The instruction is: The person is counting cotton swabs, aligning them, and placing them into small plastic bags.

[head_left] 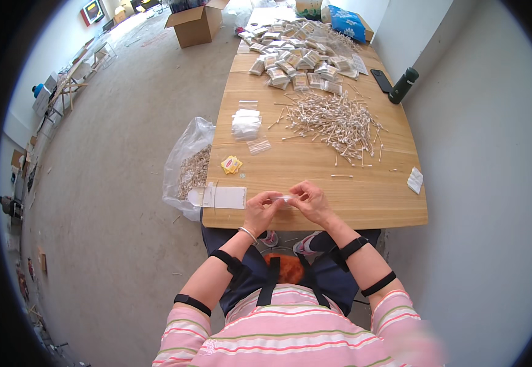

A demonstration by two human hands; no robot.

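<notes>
Grip of the left hand (262,210) and of the right hand (312,203) closes, thumbs against fingers, on a small whitish plastic piece (287,199), which is held between the two hands just above the near edge of the wooden counter (376,202); its exact form is too small to tell. Just beside the left hand lies a flat white card (232,197), with thin sticks across its left part. Beyond it sit a few overlapping yellow cards (232,164), then some loose clear bags (258,145) and a thick stack of bags (246,123). To the right of these, ahead of the right hand, spreads a large loose heap of cotton swabs (339,119), with single ones strayed around it. A white packet (414,180) lies near the right edge. Farther back are many filled packets (299,56) in a pile, a dark phone (380,81) and, next to it, an upright dark green bottle (403,85). A blue patterned bag (347,23) is at the far end. Left of the counter, a clear sack (179,150) holds more sticks, and an open cardboard box (196,28) stands on the floor (125,140).
</notes>
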